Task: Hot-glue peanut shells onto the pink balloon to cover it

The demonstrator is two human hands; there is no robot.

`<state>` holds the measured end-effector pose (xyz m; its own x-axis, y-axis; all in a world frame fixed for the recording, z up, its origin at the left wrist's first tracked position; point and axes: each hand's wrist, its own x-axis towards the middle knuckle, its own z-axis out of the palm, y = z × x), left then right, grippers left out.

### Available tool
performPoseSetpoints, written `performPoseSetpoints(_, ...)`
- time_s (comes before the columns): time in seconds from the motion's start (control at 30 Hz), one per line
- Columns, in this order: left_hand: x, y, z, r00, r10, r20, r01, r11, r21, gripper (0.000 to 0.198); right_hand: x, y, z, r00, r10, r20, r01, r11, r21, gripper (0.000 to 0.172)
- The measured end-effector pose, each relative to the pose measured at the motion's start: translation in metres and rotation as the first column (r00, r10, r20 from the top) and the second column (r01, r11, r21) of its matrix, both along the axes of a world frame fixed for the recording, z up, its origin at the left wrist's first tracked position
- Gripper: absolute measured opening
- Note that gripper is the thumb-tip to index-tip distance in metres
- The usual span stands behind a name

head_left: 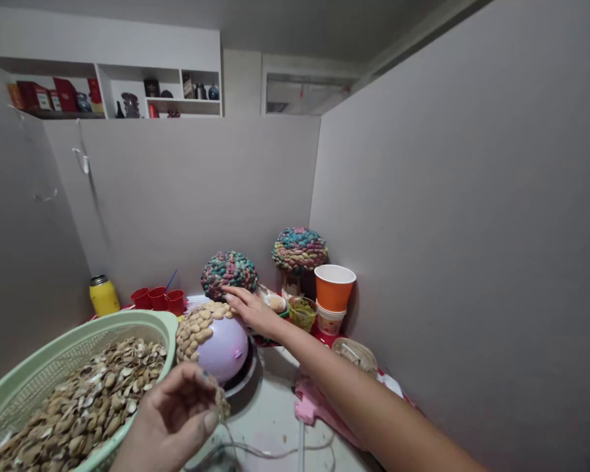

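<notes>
A lilac balloon [223, 351] rests in a dark bowl with a pale rim [252, 373]. Peanut shells [196, 328] cover its left side and top; its knot faces me. My right hand [258, 311] reaches across, fingers stretched out at the balloon's upper edge, beside the top shells. Low in front of the balloon, my left hand [177, 416] is curled with the palm towards me. Something tan and ragged [223, 403] shows at its fingertips, too unclear to name. Left of both hands stands a green basket [170, 324] of split peanut shells [108, 387].
A pink glue gun [309, 403] with a clear glue stick [301, 446] and a cord lies at right. Behind are two colourful shell-covered domes [230, 272], an orange paper cup [334, 288], red cups [157, 298] and a yellow jar [104, 296]. A grey wall [462, 229] bounds the right.
</notes>
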<state>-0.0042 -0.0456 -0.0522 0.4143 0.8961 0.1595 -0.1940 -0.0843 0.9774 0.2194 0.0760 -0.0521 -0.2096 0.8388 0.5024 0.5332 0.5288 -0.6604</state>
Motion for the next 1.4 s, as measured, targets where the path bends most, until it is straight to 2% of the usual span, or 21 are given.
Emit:
performPoseSetpoints(0.2,-0.017,-0.004,0.035,0.964,0.172,-0.204,-0.129,0.970,0.208,0.021,-0.017,-0.006,-0.004,0.999,0.037,0.016,-0.037,0.999,0.019,0.033)
performPoseSetpoints(0.3,-0.021,0.000,0.049,0.925,0.261,-0.276,-0.152,0.920,0.362,0.018,-0.019,-0.016,-0.005,0.999,-0.033,0.031,0.032,0.999,0.038,0.030)
performPoseSetpoints(0.4,-0.020,0.009,0.057,0.888,0.298,-0.350,-0.113,0.880,0.461,0.012,-0.018,-0.028,-0.006,0.989,-0.137,0.064,0.134,0.990,0.054,0.031)
performPoseSetpoints(0.57,-0.005,0.026,0.058,0.813,0.353,-0.464,-0.005,0.800,0.600,0.002,-0.018,-0.040,-0.006,0.963,-0.243,0.115,0.239,0.970,0.052,0.037)
performPoseSetpoints(0.77,0.012,0.040,0.058,0.628,0.530,-0.571,0.206,0.594,0.778,0.014,-0.018,-0.043,-0.006,0.952,-0.269,0.144,0.263,0.963,0.055,0.035)
performPoseSetpoints(0.87,0.016,0.045,0.057,0.565,0.578,-0.589,0.288,0.531,0.797,0.015,-0.017,-0.045,-0.005,0.949,-0.275,0.152,0.270,0.961,0.054,0.034)
performPoseSetpoints(1.03,0.021,0.049,0.054,0.475,0.648,-0.595,0.365,0.470,0.804,0.016,-0.019,-0.049,-0.002,0.946,-0.280,0.166,0.275,0.960,0.054,0.034)
performPoseSetpoints(1.4,0.031,0.051,0.056,0.438,0.675,-0.594,0.439,0.416,0.796,0.020,-0.020,-0.049,-0.001,0.938,-0.300,0.176,0.294,0.954,0.060,0.034)
